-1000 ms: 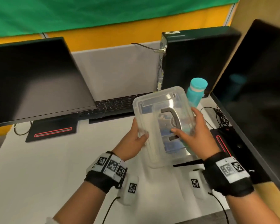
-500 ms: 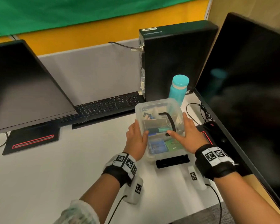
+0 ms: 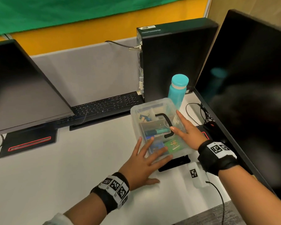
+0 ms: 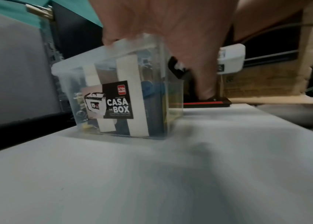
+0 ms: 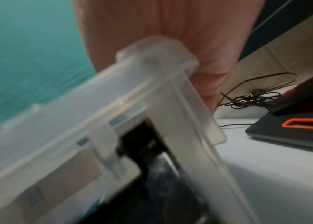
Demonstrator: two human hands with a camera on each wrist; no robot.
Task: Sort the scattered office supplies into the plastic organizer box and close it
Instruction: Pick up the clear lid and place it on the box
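Observation:
The clear plastic organizer box [image 3: 152, 109] stands on the white desk with its lid lying on top and a black handle [image 3: 165, 122] flat on the lid. A teal marker [image 3: 157, 131], a green item [image 3: 173, 144] and blue items show through the plastic. My left hand [image 3: 149, 159] lies with straight, spread fingers on the lid's near-left part. My right hand [image 3: 186, 133] presses flat on the lid's right side, thumb by the handle. In the left wrist view the box [image 4: 117, 97] shows a "CASA BOX" label. The right wrist view shows the lid [image 5: 94, 113] corner under my palm, blurred.
A teal bottle [image 3: 178, 90] and a black PC tower [image 3: 173, 62] stand just behind the box. A keyboard [image 3: 104, 108] lies to the left, under a monitor [image 3: 19, 88]. A second monitor [image 3: 250, 78], its black base [image 3: 175, 163] and cables [image 3: 203, 112] crowd the right.
The lid, held tilted above the desk a second ago, now lies on the box. My left hand moved from the box's left side onto the lid's near part, fingers flattened.

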